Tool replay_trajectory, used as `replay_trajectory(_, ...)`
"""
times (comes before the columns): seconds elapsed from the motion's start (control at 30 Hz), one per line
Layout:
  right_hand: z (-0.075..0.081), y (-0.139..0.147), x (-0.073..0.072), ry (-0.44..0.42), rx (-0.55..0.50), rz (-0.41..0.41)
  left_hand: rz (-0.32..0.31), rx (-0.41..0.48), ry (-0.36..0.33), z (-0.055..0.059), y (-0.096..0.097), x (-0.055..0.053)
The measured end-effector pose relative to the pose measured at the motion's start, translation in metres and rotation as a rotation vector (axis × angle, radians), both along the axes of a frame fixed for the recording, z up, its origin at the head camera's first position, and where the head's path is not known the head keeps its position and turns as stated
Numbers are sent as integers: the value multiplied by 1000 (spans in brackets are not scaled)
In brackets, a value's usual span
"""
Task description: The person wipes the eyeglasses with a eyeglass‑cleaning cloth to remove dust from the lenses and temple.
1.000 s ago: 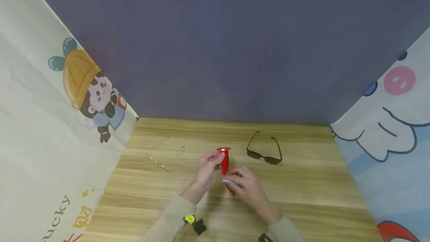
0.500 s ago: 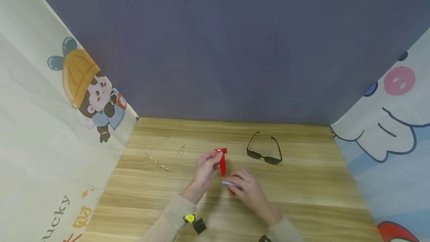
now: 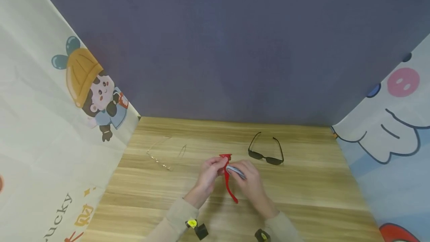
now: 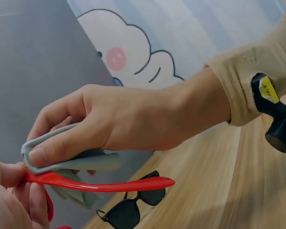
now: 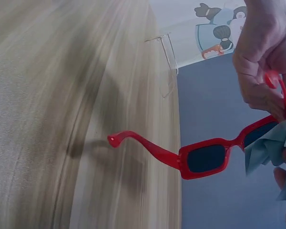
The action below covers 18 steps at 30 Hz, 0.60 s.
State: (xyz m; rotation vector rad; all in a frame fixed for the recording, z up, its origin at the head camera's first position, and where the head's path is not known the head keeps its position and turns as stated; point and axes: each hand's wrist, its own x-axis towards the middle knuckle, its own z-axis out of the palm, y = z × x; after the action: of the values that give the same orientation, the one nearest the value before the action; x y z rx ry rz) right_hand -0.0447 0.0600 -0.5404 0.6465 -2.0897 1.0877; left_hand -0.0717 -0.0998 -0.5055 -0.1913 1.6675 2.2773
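Note:
In the head view, my left hand [image 3: 205, 179] grips a pair of red sunglasses [image 3: 227, 185] near the front frame, one arm pointing down toward me. The right wrist view shows their dark lens [image 5: 206, 158] and the other arm unfolded. A folded grey-blue cloth [image 3: 236, 171] is pinched in my right hand [image 3: 252, 185]. From the left wrist, this cloth [image 4: 97, 162] appears wrapped over the frame by the hinge, with my right thumb pressing on it. The cloth covers part of the second lens in the right wrist view. The sunglasses are held above the table.
Black sunglasses [image 3: 265, 158] lie with arms unfolded at the back right of the wooden table [image 3: 302, 189]. Thin wire-framed glasses [image 3: 159, 162] lie to the left. A dark grey wall [image 3: 215, 47] stands behind, with printed cloth sides left and right.
My right hand has moved the cloth up along the red arm, from its lower part to near the hinge. The sunglasses are slightly lower, and more of the arm's curved end shows.

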Motion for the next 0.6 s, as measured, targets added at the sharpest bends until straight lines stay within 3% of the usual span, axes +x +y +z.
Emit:
replay_trajectory(0.2, 0, 6, 2, -5, 41, 48, 9, 8, -3, 2, 1, 2)
replay_trajectory(0.43, -4, 12, 14, 22, 171, 192, 44, 13, -29, 0, -1, 1)
replay_trajectory(0.6, -9, 15, 22, 6, 207, 288, 57, -6, -40, -3, -2, -1)
